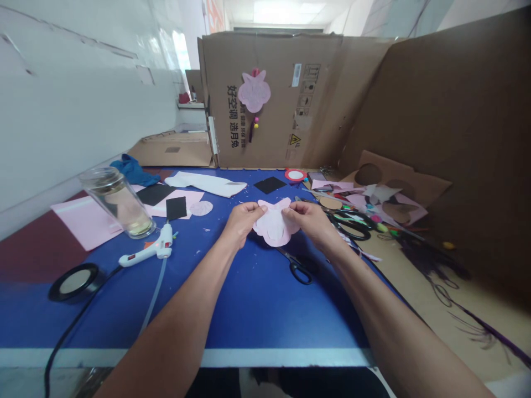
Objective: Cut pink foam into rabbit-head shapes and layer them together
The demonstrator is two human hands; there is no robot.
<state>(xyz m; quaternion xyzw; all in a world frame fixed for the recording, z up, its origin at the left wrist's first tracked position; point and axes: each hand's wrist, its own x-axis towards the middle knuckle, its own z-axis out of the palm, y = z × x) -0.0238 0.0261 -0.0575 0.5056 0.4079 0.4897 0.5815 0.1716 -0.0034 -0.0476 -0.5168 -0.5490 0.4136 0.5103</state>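
A pink paper cutout [276, 226] with a scalloped edge and two points on top is held up above the blue table. My left hand [244, 220] pinches its left side between thumb and fingers. On the opposite side, my right hand [307, 219] grips it the same way. Faint lines show on the paper's pale middle. Just below it lie scissors [301, 272] with black handles, their blades partly hidden under the cutout. A similar pink cutout [254, 93] hangs on the cardboard ahead, with beads dangling beneath.
A white glue gun [149, 249], black tape roll [77, 281] and glass of liquid [124, 204] stand left. Black squares [270, 184] and pink sheets [85, 221] lie farther back. Paper scraps [377, 193] and more scissors [352, 226] clutter the right. Cardboard walls [315, 99] enclose the back and right.
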